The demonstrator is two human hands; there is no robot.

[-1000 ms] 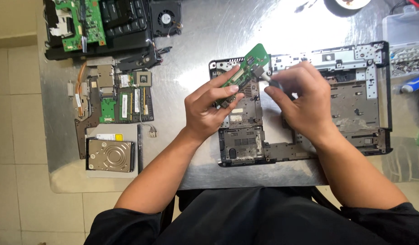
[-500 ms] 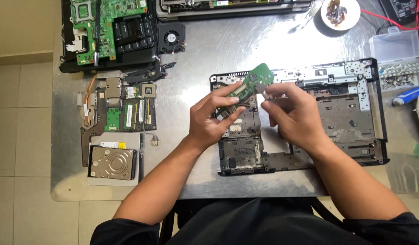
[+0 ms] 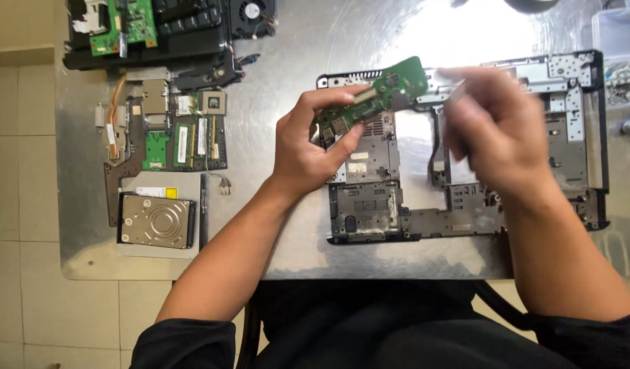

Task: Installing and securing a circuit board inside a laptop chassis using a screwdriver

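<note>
My left hand [image 3: 308, 147] grasping a small green circuit board [image 3: 380, 96] above the laptop base [image 3: 533, 205], my blurred right hand [image 3: 499, 130] released beside it.

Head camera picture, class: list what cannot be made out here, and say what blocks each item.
1. Right hand: motion blur; whether its fingers hold anything cannot be told.
2. Small green circuit board: its lower end is covered by the left hand.
3. Laptop base shell: its middle is hidden by both hands.
4. Clear plastic box: cut off by the right edge.
5. Cooling fan: cut off by the top edge.
</note>
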